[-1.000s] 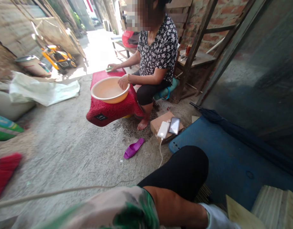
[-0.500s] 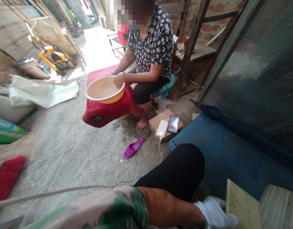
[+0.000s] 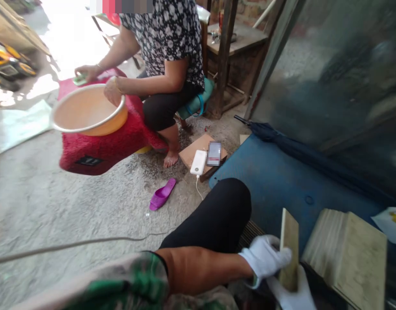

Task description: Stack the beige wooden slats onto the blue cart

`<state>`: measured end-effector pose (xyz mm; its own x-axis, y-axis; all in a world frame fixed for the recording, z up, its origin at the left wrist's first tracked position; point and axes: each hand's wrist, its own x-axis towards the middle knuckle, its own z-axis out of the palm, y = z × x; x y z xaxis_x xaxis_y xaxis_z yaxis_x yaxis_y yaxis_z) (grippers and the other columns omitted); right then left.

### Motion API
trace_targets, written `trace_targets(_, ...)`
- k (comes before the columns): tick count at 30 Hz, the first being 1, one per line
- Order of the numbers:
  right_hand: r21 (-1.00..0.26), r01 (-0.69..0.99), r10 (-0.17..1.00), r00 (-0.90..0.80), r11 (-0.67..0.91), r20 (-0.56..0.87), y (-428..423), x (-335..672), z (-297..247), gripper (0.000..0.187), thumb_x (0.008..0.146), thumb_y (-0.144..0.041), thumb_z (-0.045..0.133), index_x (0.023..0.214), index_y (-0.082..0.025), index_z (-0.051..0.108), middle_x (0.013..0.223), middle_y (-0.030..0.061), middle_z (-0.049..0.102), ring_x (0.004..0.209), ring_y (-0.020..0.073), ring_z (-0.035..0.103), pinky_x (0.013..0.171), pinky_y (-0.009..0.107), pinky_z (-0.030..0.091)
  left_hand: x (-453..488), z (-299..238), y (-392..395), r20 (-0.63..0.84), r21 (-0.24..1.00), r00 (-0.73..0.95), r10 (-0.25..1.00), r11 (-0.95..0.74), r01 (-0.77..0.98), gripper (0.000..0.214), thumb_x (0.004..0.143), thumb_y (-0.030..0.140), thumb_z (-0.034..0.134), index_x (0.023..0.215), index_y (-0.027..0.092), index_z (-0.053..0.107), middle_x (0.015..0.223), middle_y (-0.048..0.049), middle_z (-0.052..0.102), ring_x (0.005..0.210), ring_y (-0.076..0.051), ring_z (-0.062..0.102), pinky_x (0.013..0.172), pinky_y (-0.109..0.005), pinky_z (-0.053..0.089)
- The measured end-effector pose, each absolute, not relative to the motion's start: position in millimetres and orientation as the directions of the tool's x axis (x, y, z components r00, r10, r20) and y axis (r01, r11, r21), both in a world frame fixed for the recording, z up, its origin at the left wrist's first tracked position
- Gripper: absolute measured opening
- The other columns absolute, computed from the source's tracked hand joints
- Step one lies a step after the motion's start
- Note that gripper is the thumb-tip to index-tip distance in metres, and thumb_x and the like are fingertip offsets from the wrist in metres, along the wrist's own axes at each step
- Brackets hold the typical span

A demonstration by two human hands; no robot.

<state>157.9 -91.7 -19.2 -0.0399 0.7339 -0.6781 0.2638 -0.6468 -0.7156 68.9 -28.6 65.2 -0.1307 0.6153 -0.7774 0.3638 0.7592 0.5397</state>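
Note:
My left hand (image 3: 264, 258) wears a white glove and grips the left edge of a thin pale board (image 3: 290, 247) that stands upright on its edge. My right hand (image 3: 295, 297), also gloved, holds the bottom of the same board at the lower frame edge and is only partly in view. Just to the right lies a leaning stack of similar pale boards (image 3: 346, 254) on a blue mat (image 3: 275, 176). My knee in black cloth (image 3: 217, 215) sits just left of my hands.
Across from me a seated person has one hand in a peach basin (image 3: 85, 114) on a red rug (image 3: 97, 148). A purple slipper (image 3: 162, 194), a white power bank (image 3: 198, 162) on a cardboard box (image 3: 193, 148), a folded dark umbrella (image 3: 301, 150) and a cord (image 3: 72, 245) lie on the concrete.
The view has swung down and to the right. The pale board has risen upright between my gloved hands, and my right hand has come into view. The seated person's far hand reached out past the basin.

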Motion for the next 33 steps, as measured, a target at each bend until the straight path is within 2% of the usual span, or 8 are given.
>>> trace_targets(3, -0.571, 0.174, 0.574, -0.038, -0.802, -0.818, -81, 171, -9, 0.123, 0.046, -0.079, 0.067, 0.146, -0.013, 0.037, 0.12, 0.0169, 0.067, 0.113, 0.0375, 0.062, 0.09, 0.045, 0.053, 73, 71, -19, -0.759, 0.535, -0.251, 0.601, 0.795, 0.285, 0.06, 0.085, 0.041, 0.064, 0.133, 0.006, 0.056, 0.109, -0.0135, 0.07, 0.095, -0.02, 0.065, 0.085, -0.029, 0.051)
trace_targets(5, -0.574, 0.096, 0.568, -0.078, -0.813, -0.819, -66, 174, 0, 0.118, 0.053, -0.076, 0.067, 0.148, -0.013, 0.034, 0.123, 0.0162, 0.065, 0.112, 0.0336, 0.063, 0.089, 0.039, 0.053, 74, 75, -15, -0.748, 0.535, -0.33, 0.576, 0.818, 0.213, 0.063, 0.087, 0.038, 0.064, 0.14, 0.008, 0.048, 0.116, -0.0131, 0.067, 0.102, -0.018, 0.064, 0.09, -0.026, 0.049)
trace_targets(8, -0.603, 0.133, 0.605, -0.025, -0.787, -0.796, -39, 175, 7, 0.106, 0.066, -0.073, 0.062, 0.148, -0.014, 0.033, 0.124, 0.0154, 0.064, 0.108, 0.0304, 0.064, 0.087, 0.036, 0.052, 75, 73, -20, -0.774, 0.5, -0.38, 0.507, 0.857, 0.125, 0.044, 0.087, 0.033, 0.063, 0.125, 0.01, 0.058, 0.103, -0.009, 0.068, 0.087, -0.013, 0.063, 0.078, -0.021, 0.047)
trace_targets(11, -0.562, 0.271, 0.6, 0.081, -0.782, -0.796, -10, 174, -1, 0.101, 0.068, -0.078, 0.059, 0.144, -0.014, 0.04, 0.125, 0.017, 0.063, 0.11, 0.0324, 0.062, 0.09, 0.039, 0.049, 74, 60, -36, -0.838, 0.481, -0.262, 0.479, 0.875, 0.06, 0.024, 0.083, 0.03, 0.066, 0.099, 0.013, 0.063, 0.073, 0.0005, 0.057, 0.06, -0.007, 0.05, 0.059, -0.019, 0.039)
trace_targets(16, -0.485, 0.347, 0.564, 0.177, -0.803, -0.806, 28, 173, -31, 0.103, 0.068, -0.083, 0.056, 0.139, -0.011, 0.043, 0.13, 0.0215, 0.059, 0.112, 0.0356, 0.06, 0.092, 0.042, 0.047, 68, 36, -62, -0.89, 0.403, -0.249, 0.382, 0.915, -0.036, 0.046, 0.072, 0.035, 0.076, 0.109, 0.017, 0.056, 0.064, 0.0069, 0.046, 0.051, -0.005, 0.042, 0.051, -0.018, 0.034)
trace_targets(19, -0.432, 0.396, 0.544, 0.231, -0.81, -0.807, 39, 169, -43, 0.104, 0.065, -0.085, 0.056, 0.136, -0.011, 0.045, 0.127, 0.0239, 0.059, 0.113, 0.0392, 0.059, 0.092, 0.045, 0.048, 65, 31, -74, -0.899, 0.37, -0.258, 0.354, 0.929, -0.016, 0.053, 0.072, 0.039, 0.077, 0.115, 0.017, 0.056, 0.069, 0.0043, 0.052, 0.054, -0.007, 0.047, 0.052, -0.02, 0.037)
trace_targets(24, -0.324, 0.427, 0.482, 0.338, -0.844, -0.809, 47, 155, -47, 0.107, 0.066, -0.088, 0.05, 0.14, -0.011, 0.039, 0.125, 0.0293, 0.054, 0.115, 0.0437, 0.057, 0.088, 0.051, 0.049, 61, 38, -88, -0.91, 0.315, -0.247, 0.333, 0.943, 0.11, 0.038, 0.072, 0.037, 0.075, 0.103, 0.017, 0.064, 0.07, 0.0015, 0.058, 0.059, -0.008, 0.049, 0.057, -0.02, 0.039)
trace_targets(33, -0.286, 0.464, 0.485, 0.394, -0.838, -0.781, 43, 132, -71, 0.101, 0.065, -0.083, 0.057, 0.137, -0.014, 0.04, 0.12, 0.0254, 0.051, 0.107, 0.0426, 0.059, 0.085, 0.051, 0.05, 53, 47, -93, -0.924, 0.243, -0.221, 0.312, 0.925, 0.291, 0.02, 0.074, 0.034, 0.072, 0.088, 0.02, 0.07, 0.067, 0.0007, 0.058, 0.064, -0.011, 0.05, 0.061, -0.021, 0.04)
